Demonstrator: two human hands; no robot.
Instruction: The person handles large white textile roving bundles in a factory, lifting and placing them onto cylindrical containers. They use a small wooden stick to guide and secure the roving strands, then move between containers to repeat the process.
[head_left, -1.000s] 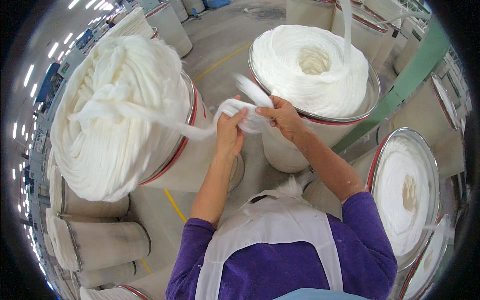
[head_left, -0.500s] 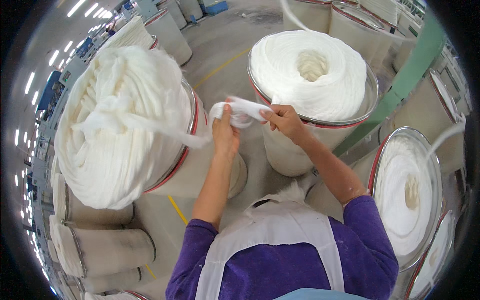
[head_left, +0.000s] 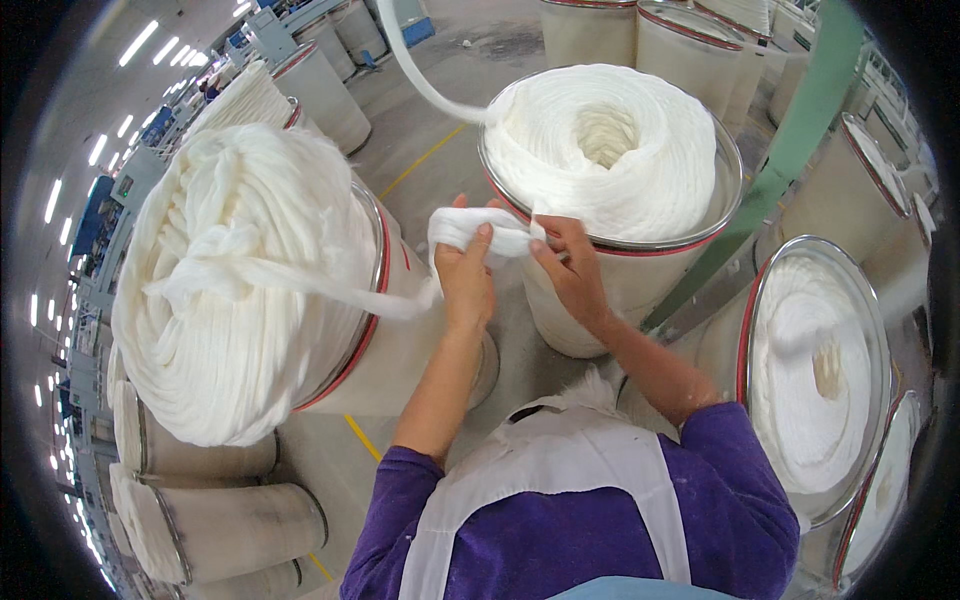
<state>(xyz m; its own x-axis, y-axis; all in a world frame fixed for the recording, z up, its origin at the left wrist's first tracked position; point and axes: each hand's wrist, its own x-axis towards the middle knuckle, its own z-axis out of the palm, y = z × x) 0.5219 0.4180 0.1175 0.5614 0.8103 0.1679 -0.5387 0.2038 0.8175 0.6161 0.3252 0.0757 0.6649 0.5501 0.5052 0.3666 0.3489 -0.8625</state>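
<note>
My left hand (head_left: 465, 270) is closed round a soft white fibre sliver (head_left: 395, 304), which lies looped over its fingers. From that hand the sliver runs left to a big heap of sliver (head_left: 240, 330) bulging over a can's rim. My right hand (head_left: 570, 265) pinches the right end of the looped sliver between thumb and fingers, close beside the left hand. Both hands are held in the air between the heaped can and a second can (head_left: 560, 300), whose coiled sliver (head_left: 660, 170) has a hole in its middle.
Another open can with coiled sliver (head_left: 800, 420) stands at the right. A green post (head_left: 790, 160) rises behind it. A strand (head_left: 425, 85) hangs down to the far can's coil. More cans (head_left: 235, 530) stand at lower left and along the back; a yellow line (head_left: 362, 437) marks the floor.
The sliver between my hands is now a shorter, fuller loop, with the hands closer together. The hanging strand at the far can has swung left. The view has shifted slightly.
</note>
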